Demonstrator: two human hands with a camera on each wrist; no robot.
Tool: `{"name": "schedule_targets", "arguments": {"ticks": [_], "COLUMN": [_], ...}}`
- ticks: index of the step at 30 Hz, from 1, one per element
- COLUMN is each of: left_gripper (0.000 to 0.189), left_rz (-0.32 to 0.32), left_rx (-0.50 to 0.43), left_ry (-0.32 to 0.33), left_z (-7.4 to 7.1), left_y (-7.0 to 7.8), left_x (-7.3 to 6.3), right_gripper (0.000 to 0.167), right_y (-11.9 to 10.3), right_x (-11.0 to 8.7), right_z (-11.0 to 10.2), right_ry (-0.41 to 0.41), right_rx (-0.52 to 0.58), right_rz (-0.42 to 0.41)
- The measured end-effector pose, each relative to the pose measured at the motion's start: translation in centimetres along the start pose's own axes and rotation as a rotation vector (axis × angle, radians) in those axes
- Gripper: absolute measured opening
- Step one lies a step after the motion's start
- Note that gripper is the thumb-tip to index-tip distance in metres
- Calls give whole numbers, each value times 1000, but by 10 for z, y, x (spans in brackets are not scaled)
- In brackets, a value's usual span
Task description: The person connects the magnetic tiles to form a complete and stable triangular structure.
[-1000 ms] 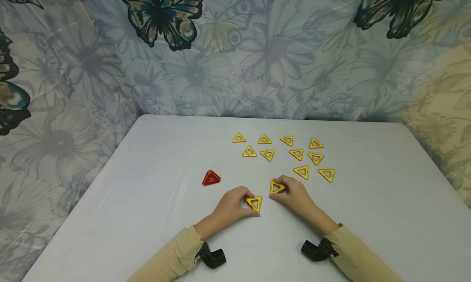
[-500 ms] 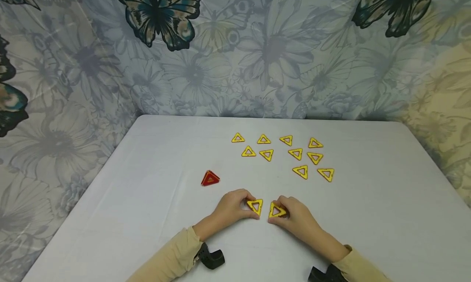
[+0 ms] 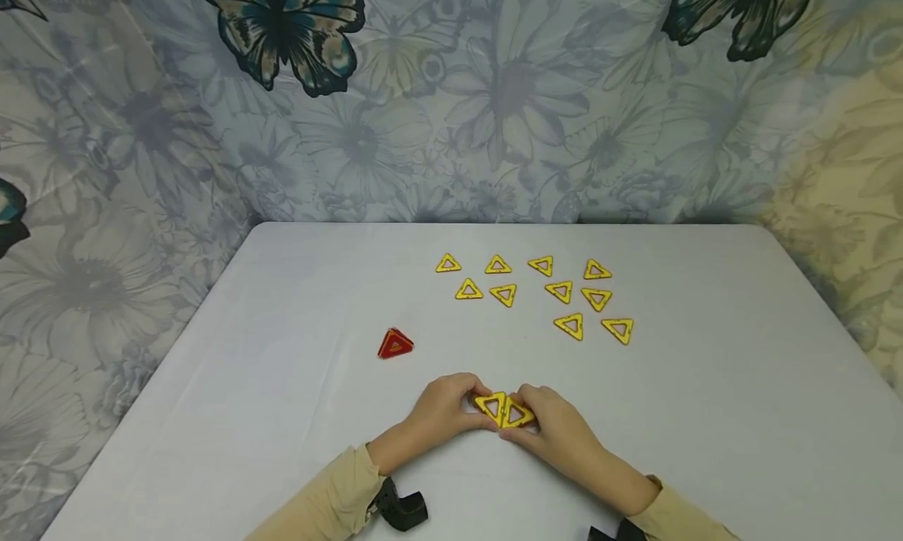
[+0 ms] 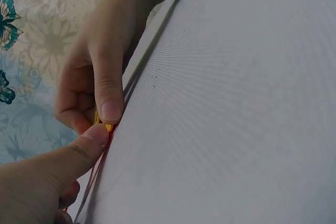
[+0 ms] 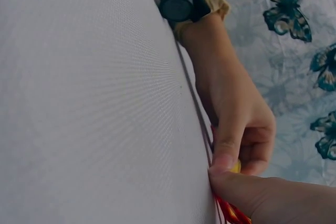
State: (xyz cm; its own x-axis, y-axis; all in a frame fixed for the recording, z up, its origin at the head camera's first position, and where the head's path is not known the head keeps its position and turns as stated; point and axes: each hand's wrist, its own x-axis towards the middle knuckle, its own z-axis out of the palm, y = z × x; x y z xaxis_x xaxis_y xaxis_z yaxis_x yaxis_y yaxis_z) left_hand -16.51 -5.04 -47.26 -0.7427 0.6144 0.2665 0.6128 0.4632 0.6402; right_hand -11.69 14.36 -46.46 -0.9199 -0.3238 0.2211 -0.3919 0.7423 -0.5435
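Head view: a red triangular piece (image 3: 396, 343) lies on the white table (image 3: 296, 329). The left hand (image 3: 444, 409), thumb and fingers bent into a narrow pinch, holds one yellow triangle (image 3: 487, 398); its edge meets a second yellow triangle (image 3: 524, 409), pinched just as narrowly by the right hand (image 3: 563, 429).

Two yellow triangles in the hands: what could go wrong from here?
The left triangle and right triangle meet along an edge, each pinched by one hand, so uneven pressure might twist them out of line.
The left hand and right hand crowd that edge, so a finger could get in the way.
The red triangle lies beyond the left hand and might get knocked by a forward reach.
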Motion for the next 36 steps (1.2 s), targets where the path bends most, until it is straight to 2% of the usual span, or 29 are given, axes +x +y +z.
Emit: {"name": "schedule_targets", "arguments": {"ticks": [6,8,14,18,26,32,36], "left_gripper": [35,35,36,37,38,40,39], "left_rz": [-19,-21,-22,-22,51,67,74], "left_rx": [-103,-124,-157,-191,-289,-285,-281], "left_ry": [16,16,1,-9,-9,-58,-52], "left_z": [0,0,1,1,0,0,0], "left_y": [0,0,-2,-3,-3,-3,-3], "left_x": [0,0,1,1,3,4,5], "right_gripper": [36,36,29,28,29,29,29], "right_y": [4,6,12,14,14,14,15], "right_x": [0,1,5,6,6,5,5], "right_z": [1,-2,-10,-9,-7,-6,-5], "right_ry": [41,18,-53,-48,-26,12,36], "right_rx": [19,65,232,225,208,189,164], "right_rz": [-80,-96,-72,-62,-79,-135,-160]}}
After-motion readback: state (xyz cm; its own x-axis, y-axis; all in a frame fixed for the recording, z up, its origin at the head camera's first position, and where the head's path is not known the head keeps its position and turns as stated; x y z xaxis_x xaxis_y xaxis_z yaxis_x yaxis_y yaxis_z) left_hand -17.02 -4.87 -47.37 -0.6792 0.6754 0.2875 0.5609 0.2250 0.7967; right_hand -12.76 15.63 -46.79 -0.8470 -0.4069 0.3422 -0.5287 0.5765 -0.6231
